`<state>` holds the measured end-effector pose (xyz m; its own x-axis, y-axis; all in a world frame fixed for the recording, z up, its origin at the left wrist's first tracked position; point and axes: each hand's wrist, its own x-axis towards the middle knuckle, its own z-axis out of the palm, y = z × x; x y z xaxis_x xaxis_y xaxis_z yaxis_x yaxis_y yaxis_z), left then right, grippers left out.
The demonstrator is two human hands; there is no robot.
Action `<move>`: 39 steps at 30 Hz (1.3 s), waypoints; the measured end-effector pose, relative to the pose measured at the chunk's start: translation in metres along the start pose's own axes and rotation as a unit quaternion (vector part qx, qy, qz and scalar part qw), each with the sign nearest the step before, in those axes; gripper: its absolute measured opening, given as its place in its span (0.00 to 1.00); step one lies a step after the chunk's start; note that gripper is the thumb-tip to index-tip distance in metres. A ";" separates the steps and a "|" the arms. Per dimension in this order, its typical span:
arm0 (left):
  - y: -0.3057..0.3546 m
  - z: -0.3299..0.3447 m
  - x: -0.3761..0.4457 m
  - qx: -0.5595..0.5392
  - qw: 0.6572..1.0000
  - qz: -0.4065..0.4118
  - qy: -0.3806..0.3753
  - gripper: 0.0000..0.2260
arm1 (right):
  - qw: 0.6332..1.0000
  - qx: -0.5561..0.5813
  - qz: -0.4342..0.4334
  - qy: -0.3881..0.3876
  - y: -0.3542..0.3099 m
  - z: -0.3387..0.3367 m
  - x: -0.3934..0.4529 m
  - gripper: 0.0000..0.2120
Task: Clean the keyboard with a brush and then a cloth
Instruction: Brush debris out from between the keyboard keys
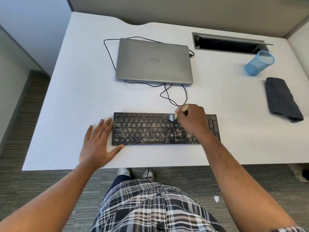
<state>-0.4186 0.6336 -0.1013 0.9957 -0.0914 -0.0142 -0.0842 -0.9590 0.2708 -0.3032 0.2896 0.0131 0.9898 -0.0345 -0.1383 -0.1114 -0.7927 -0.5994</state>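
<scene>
A black keyboard [150, 129] lies on the white desk near its front edge, its keys speckled with pale crumbs. My right hand [192, 121] grips a small wooden-handled brush [183, 108], whose pale bristles touch the upper key rows right of the middle. My left hand [98, 144] lies flat on the desk with fingers spread, its fingertips and thumb against the keyboard's left end. A folded dark grey cloth [282, 99] rests at the far right of the desk, apart from both hands.
A shut grey laptop [153, 61] sits behind the keyboard, with a black cable [168, 96] looping between them. A blue mesh cup [259, 65] stands at the right, before an open cable slot [230, 44]. The white desk [75, 91] ends just before my body.
</scene>
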 end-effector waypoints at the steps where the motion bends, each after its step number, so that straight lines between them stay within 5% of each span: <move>1: 0.000 0.000 0.000 0.002 1.000 0.000 0.000 0.44 | 1.000 0.008 0.006 -0.003 0.000 0.000 0.000 0.09; 5: 0.000 0.000 0.000 0.005 1.000 0.000 -0.001 0.44 | 0.997 0.066 0.000 0.028 -0.003 0.001 -0.002 0.08; 12: 0.000 0.000 0.000 0.007 1.000 -0.004 -0.007 0.44 | 0.998 -0.026 -0.014 0.061 -0.002 0.003 -0.006 0.09; 39: 0.000 0.000 0.000 -0.006 1.000 -0.004 -0.004 0.44 | 0.997 0.005 0.002 0.076 -0.005 -0.006 -0.005 0.09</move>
<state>-0.4183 0.6337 -0.1012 0.9961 -0.0849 -0.0235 -0.0749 -0.9567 0.2814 -0.3070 0.2895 0.0216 0.9914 -0.1291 -0.0205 -0.1150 -0.7868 -0.6064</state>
